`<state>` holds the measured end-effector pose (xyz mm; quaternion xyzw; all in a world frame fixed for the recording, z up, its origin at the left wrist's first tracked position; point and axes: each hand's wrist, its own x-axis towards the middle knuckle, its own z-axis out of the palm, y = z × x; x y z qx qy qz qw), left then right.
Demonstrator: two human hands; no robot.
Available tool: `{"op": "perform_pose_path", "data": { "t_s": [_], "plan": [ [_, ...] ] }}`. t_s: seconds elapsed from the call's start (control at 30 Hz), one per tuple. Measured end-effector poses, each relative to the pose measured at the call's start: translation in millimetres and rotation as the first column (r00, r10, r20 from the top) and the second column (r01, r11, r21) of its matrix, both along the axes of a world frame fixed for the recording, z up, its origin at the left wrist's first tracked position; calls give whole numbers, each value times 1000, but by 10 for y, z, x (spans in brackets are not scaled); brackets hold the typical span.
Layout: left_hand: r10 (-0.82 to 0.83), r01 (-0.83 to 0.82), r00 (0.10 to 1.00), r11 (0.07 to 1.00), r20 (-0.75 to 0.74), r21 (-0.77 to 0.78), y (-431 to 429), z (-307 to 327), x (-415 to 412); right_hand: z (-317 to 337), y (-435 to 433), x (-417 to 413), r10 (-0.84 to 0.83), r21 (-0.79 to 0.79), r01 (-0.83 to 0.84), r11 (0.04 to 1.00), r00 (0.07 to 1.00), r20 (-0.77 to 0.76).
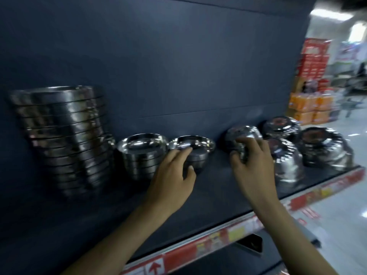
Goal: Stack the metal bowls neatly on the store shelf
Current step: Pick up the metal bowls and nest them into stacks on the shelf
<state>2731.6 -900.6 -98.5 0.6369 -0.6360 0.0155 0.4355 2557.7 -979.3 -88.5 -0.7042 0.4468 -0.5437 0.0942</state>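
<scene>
On the dark shelf (208, 187) my left hand (174, 173) grips a small upright metal bowl (195, 145) by its rim and side. To its right my right hand (250, 157) grips an upside-down metal bowl (242, 133) near the back wall. A short stack of upright bowls (142, 151) stands just left of my left hand. Further left rises a tall stack of wider bowls (61, 133). Three stacks of upside-down bowls (286, 161) sit at the right end of the shelf. The picture is blurred by motion.
The shelf's front edge carries a strip of red and white price labels (234, 233). A dark back panel (158, 66) closes the shelf behind the bowls. Past the right end lie a store aisle, orange packs (309, 108) and a red display (313, 60).
</scene>
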Motion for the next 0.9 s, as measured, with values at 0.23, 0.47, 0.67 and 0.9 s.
{"op": "perform_pose_path", "data": {
  "t_s": [0.23,0.47,0.67,0.9],
  "plan": [
    [-148,246,912,944,-383,220,-910,4,-837,-75,-217,-1003,-236,188,220,957,970,63],
    [-119,358,774,892,-622,275,-1396,-59,-1339,-195,-358,-1376,-226,346,202,916,974,29],
    [-87,425,673,858,-734,289,-1537,-114,-1379,-261,-447,-1416,-166,375,132,917,984,59],
    [-140,471,633,850,-762,235,-1547,-150,-1380,-245,-403,-1421,-152,336,143,931,988,1]
  ]
}}
